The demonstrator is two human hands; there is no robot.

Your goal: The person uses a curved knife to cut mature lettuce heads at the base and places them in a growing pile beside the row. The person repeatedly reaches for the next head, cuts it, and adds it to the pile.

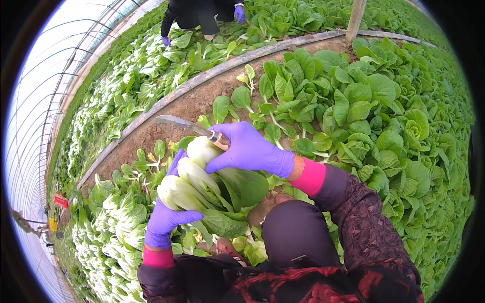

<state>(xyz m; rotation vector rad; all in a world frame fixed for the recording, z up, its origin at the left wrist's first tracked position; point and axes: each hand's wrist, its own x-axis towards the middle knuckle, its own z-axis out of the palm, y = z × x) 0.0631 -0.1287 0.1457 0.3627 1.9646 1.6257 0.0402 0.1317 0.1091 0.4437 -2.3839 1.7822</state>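
Note:
My left hand (165,219), in a purple glove, grips a bunch of pak choi heads (202,181) from the left and below. Their pale, cut bases face up and to the left, and the green leaves hang towards my knees. My right hand (250,151), gloved the same way, holds a curved harvesting knife (182,123) by its wooden handle (220,140). The blade points left, beyond the topmost head. The thumb of that hand presses on the bunch from the right. Parts of my left fingers are hidden behind the heads.
Uncut leafy greens (379,125) stand densely on the right. Laid-down pak choi (121,227) covers the lower left. A long raised strip (212,70) curves across bare soil to a post (355,21). Beyond it, a gloved person (201,19) crouches among greens.

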